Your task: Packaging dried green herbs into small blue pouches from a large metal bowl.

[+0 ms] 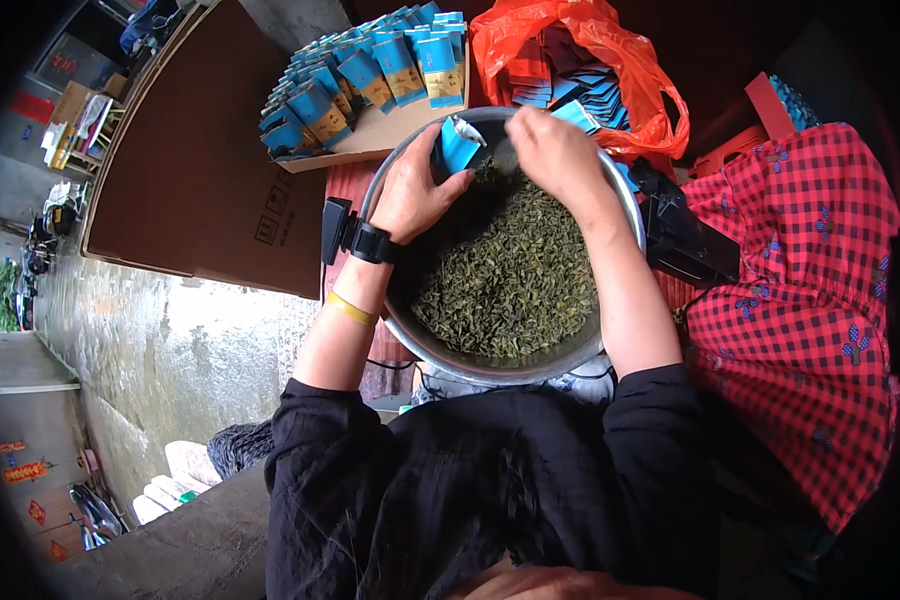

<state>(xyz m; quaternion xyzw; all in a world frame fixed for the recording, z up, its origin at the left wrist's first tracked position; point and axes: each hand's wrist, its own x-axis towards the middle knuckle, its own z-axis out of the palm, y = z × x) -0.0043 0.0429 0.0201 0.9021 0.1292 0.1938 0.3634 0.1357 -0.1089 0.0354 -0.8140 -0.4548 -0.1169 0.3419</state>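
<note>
A small blue foil packet (461, 145) is held in my left hand (414, 187), its torn-looking mouth showing silvery lining. It hangs over the far left part of a large metal basin (397, 330). Dried green tea leaves (510, 277) cover much of the basin's bottom, and a small clump of them shows just beside the packet. To the right of the packet is my right hand (559, 154), its fingers bunched and slightly blurred. Whether anything sits between those fingertips is hidden.
Filled blue-and-gold packets (401, 71) stand in rows in a cardboard tray (379, 139) behind the basin. An orange-red plastic bag (649, 67) holds flat blue and red packets. A large brown carton (210, 150) rises at left. Right, a black device (686, 236) adjoins red checked cloth (795, 300).
</note>
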